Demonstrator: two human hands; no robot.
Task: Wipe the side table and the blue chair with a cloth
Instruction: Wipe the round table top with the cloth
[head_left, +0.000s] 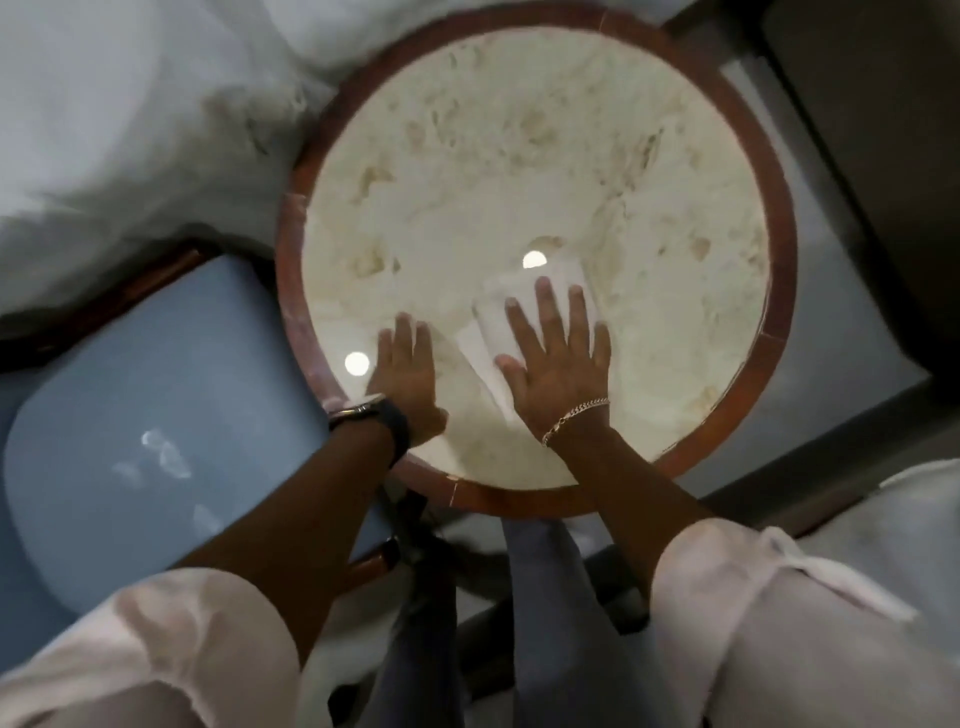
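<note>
The round side table (779, 218) has a cream marble top and a red-brown rim, and it fills the middle of the view. A white cloth (498, 317) lies flat on the near part of the top. My right hand (556, 358) presses down on the cloth with fingers spread. Flat on the bare marble to the left of the cloth rests my left hand (408, 374), holding nothing, with a dark watch on its wrist. The blue chair (156, 415) stands to the left of the table, its seat glossy.
White bedding (130, 114) bulges against the table's upper left rim. A dark piece of furniture (883, 156) stands to the right. Grey floor (831, 332) shows between it and the table. My legs are below the table's near edge.
</note>
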